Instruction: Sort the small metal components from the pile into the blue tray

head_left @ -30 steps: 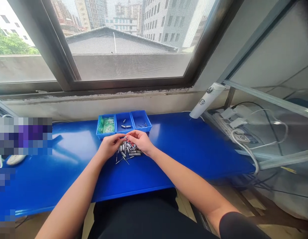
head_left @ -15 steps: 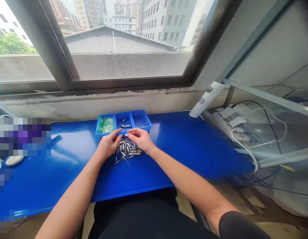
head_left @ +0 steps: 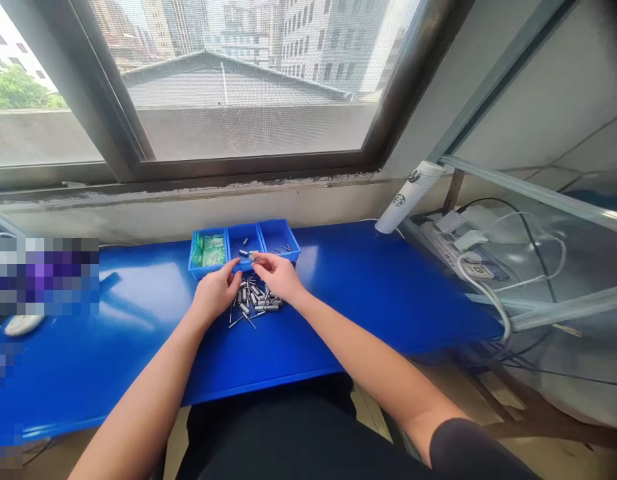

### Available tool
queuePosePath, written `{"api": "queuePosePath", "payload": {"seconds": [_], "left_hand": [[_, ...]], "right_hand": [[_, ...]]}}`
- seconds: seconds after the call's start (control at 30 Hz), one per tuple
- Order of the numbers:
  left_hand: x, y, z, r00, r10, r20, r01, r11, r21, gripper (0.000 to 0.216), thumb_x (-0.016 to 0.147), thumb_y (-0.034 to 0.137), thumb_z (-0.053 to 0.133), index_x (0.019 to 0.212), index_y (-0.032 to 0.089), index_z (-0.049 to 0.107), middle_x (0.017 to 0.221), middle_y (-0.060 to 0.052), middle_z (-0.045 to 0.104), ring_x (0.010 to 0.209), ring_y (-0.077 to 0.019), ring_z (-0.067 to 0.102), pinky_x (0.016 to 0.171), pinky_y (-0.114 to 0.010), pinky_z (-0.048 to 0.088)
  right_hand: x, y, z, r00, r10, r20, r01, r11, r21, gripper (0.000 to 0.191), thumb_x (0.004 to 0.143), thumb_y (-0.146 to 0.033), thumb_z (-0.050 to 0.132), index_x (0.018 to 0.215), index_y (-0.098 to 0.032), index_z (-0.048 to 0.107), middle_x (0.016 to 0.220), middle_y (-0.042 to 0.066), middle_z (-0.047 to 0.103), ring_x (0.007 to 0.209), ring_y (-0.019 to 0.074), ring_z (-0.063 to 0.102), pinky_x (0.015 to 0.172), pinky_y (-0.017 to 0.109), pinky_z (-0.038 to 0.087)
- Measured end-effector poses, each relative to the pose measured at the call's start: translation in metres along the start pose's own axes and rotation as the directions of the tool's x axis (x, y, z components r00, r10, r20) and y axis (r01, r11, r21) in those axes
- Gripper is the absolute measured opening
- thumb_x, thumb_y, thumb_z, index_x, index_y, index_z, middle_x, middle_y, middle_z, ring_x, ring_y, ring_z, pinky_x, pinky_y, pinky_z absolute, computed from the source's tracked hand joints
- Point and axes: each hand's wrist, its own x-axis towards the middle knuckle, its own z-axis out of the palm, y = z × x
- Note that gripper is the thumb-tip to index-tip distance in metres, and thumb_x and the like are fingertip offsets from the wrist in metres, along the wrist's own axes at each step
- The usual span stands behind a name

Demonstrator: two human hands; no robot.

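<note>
A pile of small grey metal cylinders and thin pins (head_left: 254, 301) lies on the blue table (head_left: 368, 293) in front of a blue tray with three compartments (head_left: 243, 244). My right hand (head_left: 276, 275) pinches a small metal cylinder (head_left: 252, 257) at the front rim of the middle compartment, which holds a few similar cylinders. My left hand (head_left: 216, 291) rests just left of the pile, its fingers loosely curled and pointing toward the tray, and nothing shows in it. The left compartment holds green packets (head_left: 209, 250). The right compartment holds a few thin pins.
A white bottle (head_left: 407, 197) leans at the table's back right. A power strip with white cables (head_left: 468, 257) lies on the shelf to the right. A white object (head_left: 18, 325) sits at the far left. A window ledge runs behind the tray.
My hands, close together over the pile, have separated. My right hand has carried a small cylinder up to the tray's middle compartment. My left hand has settled beside the pile.
</note>
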Motion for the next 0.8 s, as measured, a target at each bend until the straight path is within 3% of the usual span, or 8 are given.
{"api": "queuePosePath", "payload": {"seconds": [0.17,0.27,0.37,0.47,0.6,0.8], "left_hand": [[0.0,-0.001,-0.001,1.0,-0.005,0.005,0.005,1.0,-0.007,0.046,0.093,0.035,0.048,0.137,0.022,0.056,0.076,-0.001,0.071,0.062,-0.0159,0.062,0.061,-0.024,0.042],[0.0,-0.002,-0.002,1.0,-0.008,0.012,0.009,1.0,-0.024,0.047,0.094,0.035,0.048,0.137,0.022,0.056,0.075,-0.001,0.071,0.063,-0.0161,0.062,0.062,-0.024,0.042],[0.0,-0.003,-0.001,1.0,-0.011,0.009,0.012,0.999,-0.04,0.047,0.093,0.036,0.048,0.138,0.022,0.056,0.075,-0.001,0.071,0.064,-0.0162,0.063,0.063,-0.024,0.043],[-0.001,-0.004,-0.001,1.0,-0.008,0.013,0.009,0.999,-0.054,0.048,0.093,0.035,0.048,0.138,0.021,0.056,0.075,-0.001,0.071,0.064,-0.016,0.063,0.063,-0.024,0.044],[-0.001,-0.004,-0.002,1.0,-0.011,0.022,0.012,0.998,-0.066,0.049,0.093,0.035,0.048,0.139,0.021,0.055,0.074,-0.001,0.07,0.063,-0.0155,0.062,0.063,-0.024,0.044],[-0.001,-0.004,-0.003,1.0,0.004,0.018,-0.002,0.996,-0.088,0.049,0.092,0.034,0.048,0.139,0.021,0.055,0.073,0.0,0.07,0.061,-0.0149,0.06,0.061,-0.023,0.043]], "right_hand": [[-0.003,-0.004,-0.002,0.999,0.038,-0.001,-0.038,0.999,-0.028,0.034,0.083,-0.018,0.062,0.117,-0.016,0.068,0.099,0.008,0.074,0.088,0.017,0.069,0.086,0.034,0.056],[-0.007,-0.013,-0.006,1.0,0.007,0.025,-0.004,0.994,-0.108,0.026,0.084,-0.019,0.061,0.109,-0.015,0.07,0.098,0.008,0.074,0.087,0.0172,0.069,0.084,0.033,0.055],[-0.013,-0.02,-0.009,0.987,-0.06,0.151,0.1,0.958,-0.27,0.019,0.083,-0.017,0.061,0.098,-0.016,0.073,0.091,0.006,0.074,0.08,0.016,0.068,0.078,0.031,0.054],[-0.018,-0.022,-0.009,0.941,-0.157,0.3,0.277,0.866,-0.417,0.016,0.08,-0.016,0.066,0.093,-0.018,0.075,0.089,0.005,0.074,0.082,0.0167,0.066,0.079,0.03,0.051],[-0.02,-0.019,-0.006,0.88,-0.208,0.427,0.408,0.79,-0.457,0.018,0.079,-0.015,0.068,0.096,-0.016,0.075,0.088,0.006,0.074,0.085,0.0177,0.065,0.081,0.031,0.05],[-0.019,-0.024,-0.01,0.903,-0.174,0.393,0.356,0.815,-0.458,0.018,0.082,-0.014,0.065,0.098,-0.016,0.074,0.094,0.006,0.074,0.085,0.0162,0.066,0.08,0.028,0.051]]}}
